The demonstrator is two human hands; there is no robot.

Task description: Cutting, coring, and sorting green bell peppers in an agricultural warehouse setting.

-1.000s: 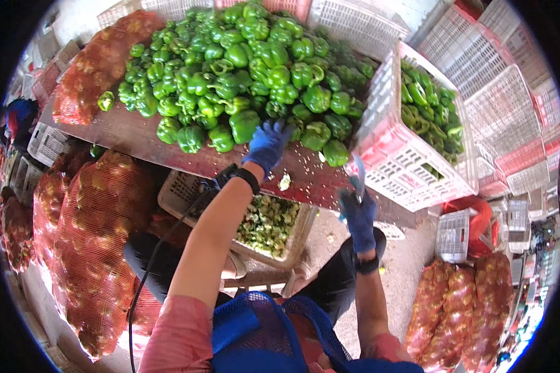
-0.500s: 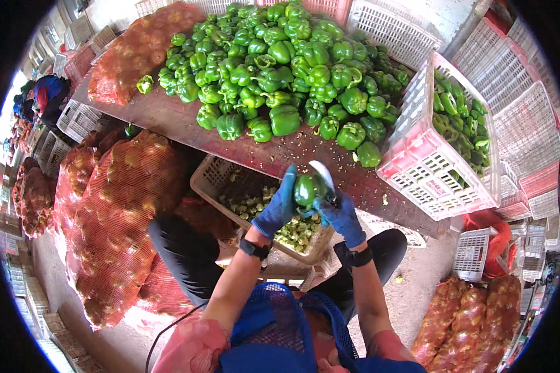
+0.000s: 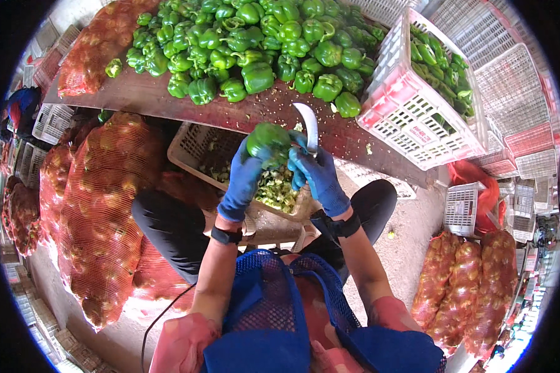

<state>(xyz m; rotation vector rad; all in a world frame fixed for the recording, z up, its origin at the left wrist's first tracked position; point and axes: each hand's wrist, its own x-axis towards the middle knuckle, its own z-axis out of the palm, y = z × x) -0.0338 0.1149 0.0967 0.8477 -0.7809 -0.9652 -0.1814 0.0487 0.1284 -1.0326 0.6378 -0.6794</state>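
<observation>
My left hand [image 3: 244, 177], in a blue glove, is closed round a green bell pepper [image 3: 269, 140] that looks slightly smeared by motion. To its right, my gloved right hand [image 3: 322, 179] grips a knife with a curved blade [image 3: 308, 122], its tip pointing up and to the left. The blade stands apart from the pepper, and its handle is hidden in my fingers. Below both hands, a light plastic crate [image 3: 179, 148] holds pale green pepper scraps [image 3: 276, 189]. Beyond them, a big heap of green bell peppers [image 3: 258, 78] lies on the dark reddish table [image 3: 140, 99].
A white and pink crate [image 3: 417, 121] of green peppers stands at the table's right end. Full red mesh sacks [image 3: 109, 205] crowd the left floor, and more sacks [image 3: 466, 280] lie at the lower right. Stacked crates [image 3: 516, 87] line the right side. A person [image 3: 23, 102] is far left.
The bell pepper has moved left and up with my left hand. My right hand has drawn the knife away from it, so the hands are farther apart. The view has shifted too.
</observation>
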